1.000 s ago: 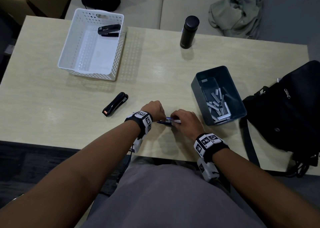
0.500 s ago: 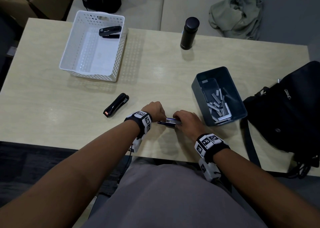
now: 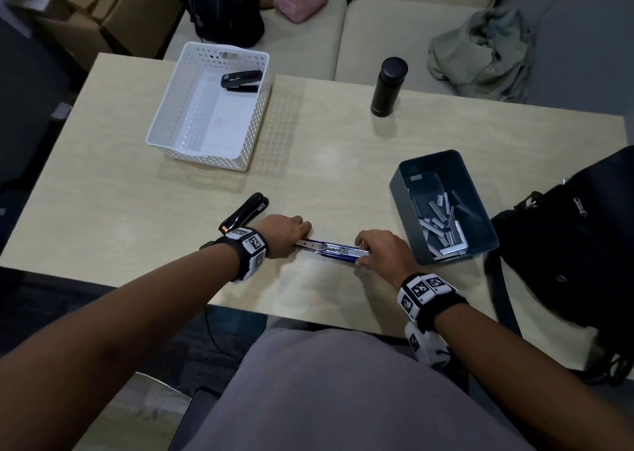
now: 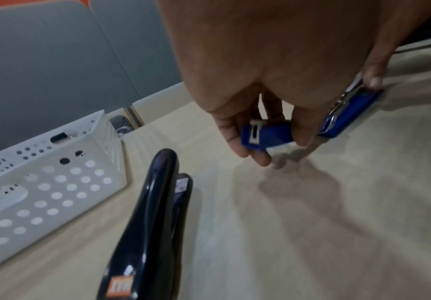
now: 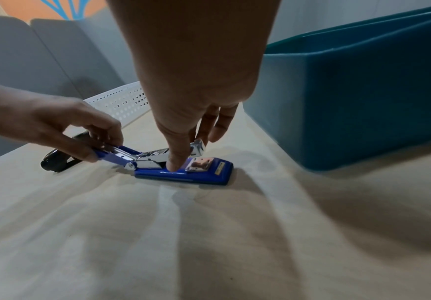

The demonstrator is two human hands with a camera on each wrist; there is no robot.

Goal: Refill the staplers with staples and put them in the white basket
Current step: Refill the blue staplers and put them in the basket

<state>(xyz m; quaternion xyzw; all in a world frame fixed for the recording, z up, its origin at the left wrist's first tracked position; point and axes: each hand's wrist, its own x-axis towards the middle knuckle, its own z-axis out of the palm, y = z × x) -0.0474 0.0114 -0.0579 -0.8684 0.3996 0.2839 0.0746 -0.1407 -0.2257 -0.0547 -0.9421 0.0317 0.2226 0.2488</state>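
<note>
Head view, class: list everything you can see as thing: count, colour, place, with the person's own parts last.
Table: 1, pale wood, centre.
White basket: 1, far left.
Black stapler in basket: 1, far corner.
Black stapler on table: 1, beside left wrist.
Blue stapler: 1, opened flat, between the hands.
Grey bin: 1, right.
Staple strips: many, silver, inside the bin.
Flask: 1, black, far centre.
Black bag: 1, right edge.
Left hand: grips stapler's left end.
Right hand: grips its right end.
</note>
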